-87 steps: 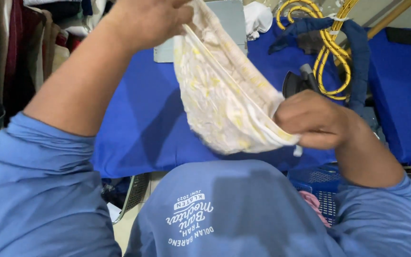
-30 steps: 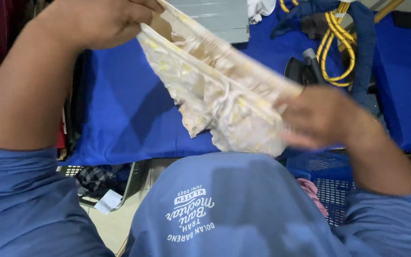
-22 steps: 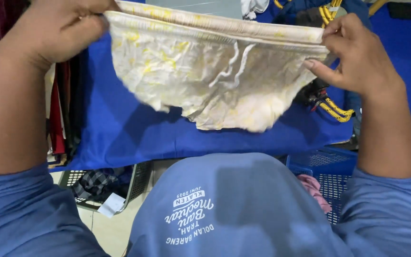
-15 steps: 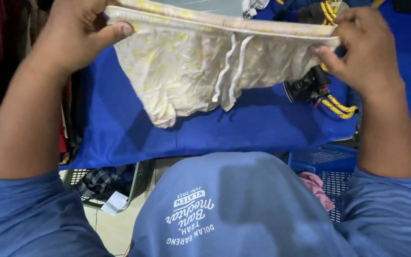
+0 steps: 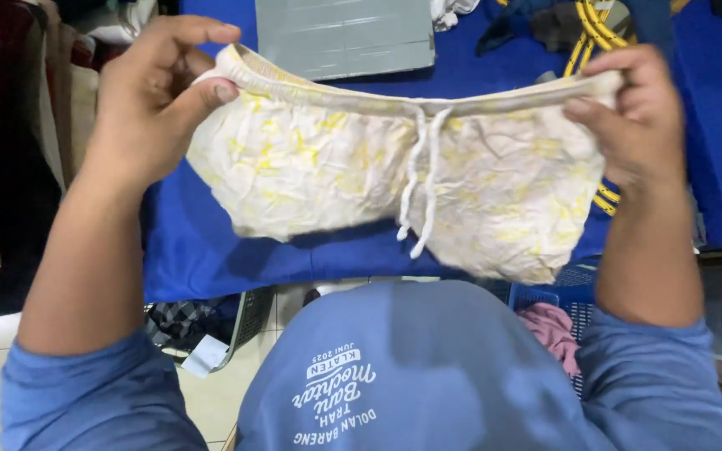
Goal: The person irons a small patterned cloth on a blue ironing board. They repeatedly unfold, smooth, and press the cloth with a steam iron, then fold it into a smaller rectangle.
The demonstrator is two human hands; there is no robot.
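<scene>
While the left hand (image 5: 148, 104) and right hand (image 5: 633, 113) pinch the shorts (image 5: 394, 184) by the waistband, spread above the blue table (image 5: 211, 250), laying them flat calls for lowering evenly.

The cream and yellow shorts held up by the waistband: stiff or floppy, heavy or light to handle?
The shorts are probably floppy: the crinkled fabric sags below the left hand and right hand. Likely light, since fingertip pinches hold them. The drawstring dangles loose and may snag.
</scene>
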